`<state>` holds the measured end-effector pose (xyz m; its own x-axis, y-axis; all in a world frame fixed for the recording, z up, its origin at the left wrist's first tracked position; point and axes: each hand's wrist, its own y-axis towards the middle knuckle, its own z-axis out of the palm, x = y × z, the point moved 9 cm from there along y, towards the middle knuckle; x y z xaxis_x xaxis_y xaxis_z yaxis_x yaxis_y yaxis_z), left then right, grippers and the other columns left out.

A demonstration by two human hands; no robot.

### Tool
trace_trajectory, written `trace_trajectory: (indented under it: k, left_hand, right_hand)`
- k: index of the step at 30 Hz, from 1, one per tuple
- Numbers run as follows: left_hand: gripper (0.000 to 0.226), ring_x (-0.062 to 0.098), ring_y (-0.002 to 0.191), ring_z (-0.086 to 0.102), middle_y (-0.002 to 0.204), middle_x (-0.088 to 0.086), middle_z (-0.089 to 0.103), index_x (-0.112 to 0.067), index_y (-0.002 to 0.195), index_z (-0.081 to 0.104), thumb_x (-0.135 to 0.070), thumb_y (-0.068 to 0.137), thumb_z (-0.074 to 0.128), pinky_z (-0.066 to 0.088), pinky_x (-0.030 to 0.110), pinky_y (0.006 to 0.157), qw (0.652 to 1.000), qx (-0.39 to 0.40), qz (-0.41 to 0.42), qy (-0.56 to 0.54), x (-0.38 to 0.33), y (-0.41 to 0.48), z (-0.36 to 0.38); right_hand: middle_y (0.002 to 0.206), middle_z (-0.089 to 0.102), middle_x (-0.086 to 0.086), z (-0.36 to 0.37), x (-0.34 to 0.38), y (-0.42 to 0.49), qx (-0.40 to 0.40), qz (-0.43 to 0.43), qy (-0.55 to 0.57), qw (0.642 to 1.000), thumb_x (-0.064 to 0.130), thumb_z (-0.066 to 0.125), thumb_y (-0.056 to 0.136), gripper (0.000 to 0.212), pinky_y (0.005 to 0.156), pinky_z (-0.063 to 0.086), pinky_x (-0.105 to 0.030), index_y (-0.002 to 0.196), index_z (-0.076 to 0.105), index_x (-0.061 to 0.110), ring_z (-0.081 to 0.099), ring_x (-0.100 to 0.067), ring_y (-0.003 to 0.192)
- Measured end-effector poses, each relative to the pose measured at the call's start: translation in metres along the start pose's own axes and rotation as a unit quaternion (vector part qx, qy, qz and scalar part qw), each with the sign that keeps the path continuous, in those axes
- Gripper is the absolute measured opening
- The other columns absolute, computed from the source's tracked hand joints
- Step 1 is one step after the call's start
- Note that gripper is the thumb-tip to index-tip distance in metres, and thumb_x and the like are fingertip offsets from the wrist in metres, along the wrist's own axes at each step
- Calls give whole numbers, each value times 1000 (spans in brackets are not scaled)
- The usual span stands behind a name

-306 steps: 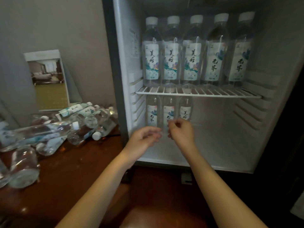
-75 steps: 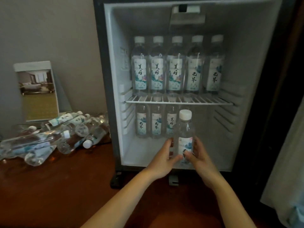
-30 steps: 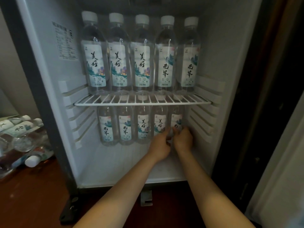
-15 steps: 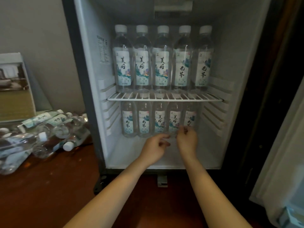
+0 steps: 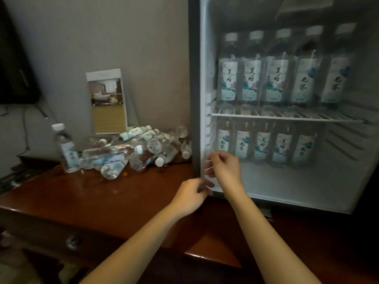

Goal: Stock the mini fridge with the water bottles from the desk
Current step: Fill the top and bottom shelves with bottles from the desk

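Left hand [image 5: 190,196] and right hand [image 5: 224,169] at lower-left edge of fridge [image 5: 195,99]; fingers loosely curled, holding nothing. Inside: 5 bottles [image 5: 275,78] on shelf [image 5: 287,117], 5 beneath. Pile of bottles [image 5: 133,152] on table [image 5: 102,201], 1 upright beside it.

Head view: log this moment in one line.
left hand empty; right hand empty; fridge upper row: five bottles; lower row: five bottles; desk: bottle pile, upright bottle

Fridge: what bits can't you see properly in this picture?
Head view:
- Mini fridge: top and right side cut off by the frame edge.
- Lower bottles: caps hidden behind the wire shelf.
- Desk bottle pile: overlapping, so uncountable.
- Upper labels: small print blurred.
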<state>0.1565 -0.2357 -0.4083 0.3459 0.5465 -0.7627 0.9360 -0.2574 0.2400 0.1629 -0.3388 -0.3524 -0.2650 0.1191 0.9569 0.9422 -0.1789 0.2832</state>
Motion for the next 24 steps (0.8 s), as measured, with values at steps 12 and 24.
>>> trace_trajectory:
  k: [12, 24]
  left_hand:
    - [25, 11, 91, 65, 95, 1, 72, -13, 101, 70, -1, 85, 55, 48, 22, 84, 991, -110, -72, 36, 85, -34, -101]
    - [49, 22, 112, 55, 121, 7, 57, -14, 135, 41, -6, 88, 54, 44, 32, 93, 958, -226, -174, 4, 159, 23, -124]
  right_hand:
    - [62, 66, 1, 117, -2, -15, 98, -30, -51, 993, 25, 50, 95, 28, 60, 53, -28, 75, 66, 13, 63, -12, 56]
    - [106, 68, -10, 164, -80, 37, 52, 69, -242, 966, 20, 45, 94, 24, 84, 47, -34, 104, 66, 13, 61, -28, 103]
